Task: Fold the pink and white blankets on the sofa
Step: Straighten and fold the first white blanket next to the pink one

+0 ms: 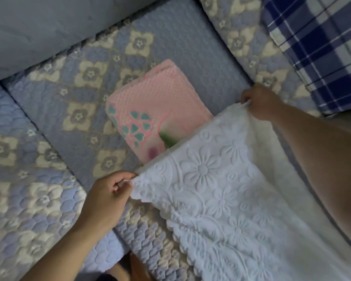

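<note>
In the head view, a white blanket (pixel 221 199) embossed with flowers is held up by two of its corners above the sofa (pixel 49 110). One corner is pinched by the left hand (pixel 107 196), whose fingers (pixel 122 179) are curled together and clamped on the scalloped edge of the cloth. The other corner is gripped by the right hand (pixel 260 102), whose fingers (pixel 244 97) are likewise closed around a bunched fold of the cloth. Between the two sets of fingers the top edge of the white blanket is stretched in a straight slanting line, and from that line the cloth is draped down and toward the person, over the front of the seat.

Just beyond the stretched edge, between the two hands and farther from the person, a pink blanket (pixel 152 110) is seen already folded into a thick rectangular pad. It is laid flat on the seat cushion, and its near corner is hidden behind the white blanket's raised edge. Teal petal shapes and a green and purple patch are printed on its near part; a waffle-like texture is shown on its far part.

The sofa is covered by a quilted blue cover with cream flower motifs. Beyond the right fingers, at the far corner, a blue and white checked cloth (pixel 320 49) is laid against the backrest. Beyond the left fingers, a plain grey-blue cushion (pixel 39 27) is seen at the back.
</note>
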A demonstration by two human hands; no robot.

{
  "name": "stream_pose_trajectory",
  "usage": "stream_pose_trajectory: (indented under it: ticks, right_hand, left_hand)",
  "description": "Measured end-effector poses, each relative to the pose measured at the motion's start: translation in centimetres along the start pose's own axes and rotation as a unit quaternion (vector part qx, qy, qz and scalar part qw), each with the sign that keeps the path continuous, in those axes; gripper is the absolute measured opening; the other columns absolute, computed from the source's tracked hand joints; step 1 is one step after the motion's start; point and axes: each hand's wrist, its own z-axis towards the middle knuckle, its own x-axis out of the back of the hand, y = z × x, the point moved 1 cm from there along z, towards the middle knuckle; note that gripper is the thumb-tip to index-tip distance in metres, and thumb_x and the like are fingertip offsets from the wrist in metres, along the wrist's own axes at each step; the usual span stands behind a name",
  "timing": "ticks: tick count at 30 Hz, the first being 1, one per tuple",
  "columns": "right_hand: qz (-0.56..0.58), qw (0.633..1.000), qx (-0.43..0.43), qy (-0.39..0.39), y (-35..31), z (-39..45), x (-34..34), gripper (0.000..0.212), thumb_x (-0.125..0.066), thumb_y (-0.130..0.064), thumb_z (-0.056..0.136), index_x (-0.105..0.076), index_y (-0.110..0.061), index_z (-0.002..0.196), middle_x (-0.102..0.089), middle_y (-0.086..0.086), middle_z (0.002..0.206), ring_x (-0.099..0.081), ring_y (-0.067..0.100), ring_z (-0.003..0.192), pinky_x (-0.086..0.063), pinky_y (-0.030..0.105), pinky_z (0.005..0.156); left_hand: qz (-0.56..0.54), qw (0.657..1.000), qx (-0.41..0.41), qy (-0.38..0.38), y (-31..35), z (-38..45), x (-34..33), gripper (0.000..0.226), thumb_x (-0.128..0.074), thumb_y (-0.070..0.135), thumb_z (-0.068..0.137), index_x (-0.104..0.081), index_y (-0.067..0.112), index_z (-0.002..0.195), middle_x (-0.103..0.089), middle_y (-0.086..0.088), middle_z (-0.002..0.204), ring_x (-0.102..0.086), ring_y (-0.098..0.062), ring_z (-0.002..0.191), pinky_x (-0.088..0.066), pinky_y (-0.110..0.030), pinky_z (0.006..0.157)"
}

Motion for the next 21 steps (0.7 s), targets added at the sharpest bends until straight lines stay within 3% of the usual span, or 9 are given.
stream_pose_trajectory:
  ticks: [2, 4, 7, 10, 13, 16, 19, 21]
  right_hand:
    - [-0.019, 1.0, -0.007, -0.002, 1.5, -1.7, 2.5, 0.025, -0.051, 0.006, 0.093, -0.068, -0.012, 0.091, -0.048, 0.019, 0.106, -0.053, 0.034, 0.088, -0.039, 0.034, 0.075]
    - [-0.029, 0.999, -0.032, 0.001, 3.1, -3.6, 5.8, 0.031, -0.047, 0.009, 0.093, -0.065, -0.015, 0.089, -0.045, 0.015, 0.111, -0.051, 0.035, 0.093, -0.044, 0.038, 0.08]
    - [-0.044, 0.997, -0.062, 0.033, 5.0, -6.9, 10.6, 0.029, -0.048, 0.009, 0.093, -0.065, -0.014, 0.091, -0.047, 0.013, 0.116, -0.051, 0.033, 0.095, -0.047, 0.039, 0.081]
    - [-0.067, 0.994, -0.07, 0.051, 5.8, -9.8, 14.3, 0.023, -0.052, -0.001, 0.096, -0.068, -0.015, 0.105, -0.054, 0.015, 0.118, -0.056, 0.038, 0.103, -0.043, 0.035, 0.079]
    - [-0.064, 0.995, -0.058, 0.044, 6.1, -12.0, 16.9, 0.03, -0.05, -0.001, 0.098, -0.071, -0.016, 0.113, -0.056, 0.011, 0.124, -0.056, 0.036, 0.111, -0.05, 0.042, 0.09]
    - [-0.117, 0.993, -0.007, -0.029, 5.8, -13.5, 18.4, 0.039, -0.045, 0.0, 0.099, -0.068, -0.017, 0.125, -0.054, 0.012, 0.13, -0.053, 0.035, 0.118, -0.046, 0.043, 0.1]
    - [-0.228, 0.961, -0.003, -0.159, 5.6, -15.2, 19.4, 0.038, -0.044, -0.009, 0.101, -0.058, -0.016, 0.136, -0.053, 0.013, 0.134, -0.052, 0.031, 0.119, -0.043, 0.032, 0.094]
    - [-0.313, 0.938, -0.011, -0.149, 5.8, -15.7, 19.9, 0.036, -0.049, -0.021, 0.1, -0.057, -0.02, 0.134, -0.057, 0.01, 0.128, -0.055, 0.03, 0.114, -0.047, 0.037, 0.092]
  left_hand:
    - [0.0, 1.0, -0.009, 0.023, 1.1, -1.1, -0.1, 0.023, -0.058, 0.011, 0.095, -0.073, 0.028, 0.092, -0.067, 0.01, 0.066, -0.055, -0.006, 0.051, -0.036, -0.018, 0.045]
    - [-0.017, 0.999, -0.024, 0.043, 2.4, -2.6, -0.2, 0.024, -0.058, 0.008, 0.094, -0.072, 0.028, 0.09, -0.066, 0.007, 0.064, -0.049, -0.008, 0.045, -0.033, -0.02, 0.043]
    - [-0.037, 0.996, -0.044, 0.067, 4.6, -5.1, -0.5, 0.03, -0.059, 0.005, 0.093, -0.07, 0.032, 0.091, -0.069, 0.01, 0.076, -0.059, -0.013, 0.059, -0.037, -0.018, 0.047]
    - [-0.039, 0.994, -0.054, 0.089, 6.6, -7.6, -0.9, 0.034, -0.06, 0.004, 0.093, -0.068, 0.037, 0.09, -0.07, 0.013, 0.082, -0.063, -0.008, 0.075, -0.041, -0.013, 0.054]
    - [-0.037, 0.992, -0.042, 0.11, 7.7, -9.6, -0.9, 0.032, -0.058, 0.007, 0.095, -0.068, 0.037, 0.093, -0.071, 0.012, 0.091, -0.065, -0.003, 0.087, -0.047, -0.016, 0.066]
    - [-0.013, 0.992, -0.021, 0.127, 7.8, -10.6, -0.6, 0.025, -0.055, 0.008, 0.096, -0.073, 0.023, 0.106, -0.072, 0.002, 0.101, -0.064, -0.018, 0.092, -0.045, -0.031, 0.069]
    - [-0.002, 0.987, -0.034, 0.156, 7.5, -11.5, -0.4, 0.025, -0.057, 0.004, 0.095, -0.072, 0.023, 0.099, -0.07, -0.001, 0.098, -0.063, -0.022, 0.089, -0.044, -0.023, 0.064]
    - [-0.007, 0.984, -0.033, 0.173, 7.2, -12.1, -0.3, 0.025, -0.058, 0.003, 0.095, -0.07, 0.024, 0.097, -0.069, 0.001, 0.096, -0.063, -0.022, 0.089, -0.045, -0.019, 0.064]
